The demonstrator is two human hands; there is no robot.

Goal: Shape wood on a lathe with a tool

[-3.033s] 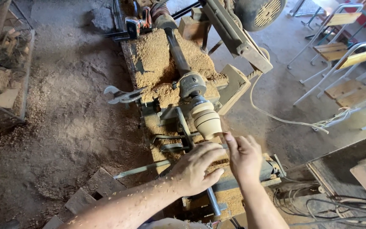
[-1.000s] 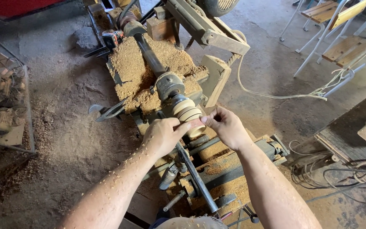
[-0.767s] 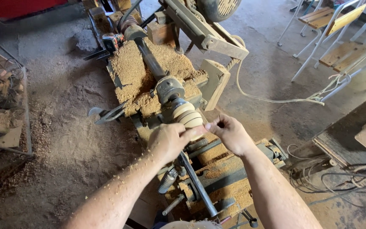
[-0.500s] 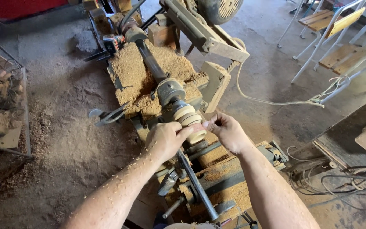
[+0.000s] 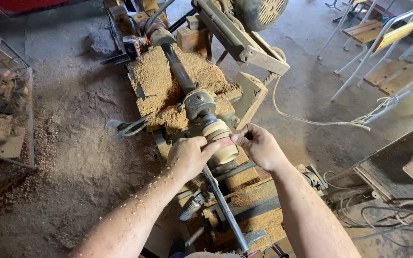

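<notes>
Your left hand (image 5: pixel 190 156) and right hand (image 5: pixel 259 145) | both pinch what looks like a sandpaper strip (image 5: pixel 224 143) | pressed on wooden piece (image 5: pixel 222 140) | lathe (image 5: pixel 201 102)

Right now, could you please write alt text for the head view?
Two bare hands, left hand and right hand, hold a small reddish strip across a pale wooden workpiece mounted on a sawdust-covered lathe, seen from above in a dusty workshop.

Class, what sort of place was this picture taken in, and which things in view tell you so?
Most likely a woodturning workshop: a wood lathe holds a pale turned workpiece, sawdust is heaped on its bed, and both hands press a reddish strip against the workpiece.
</notes>
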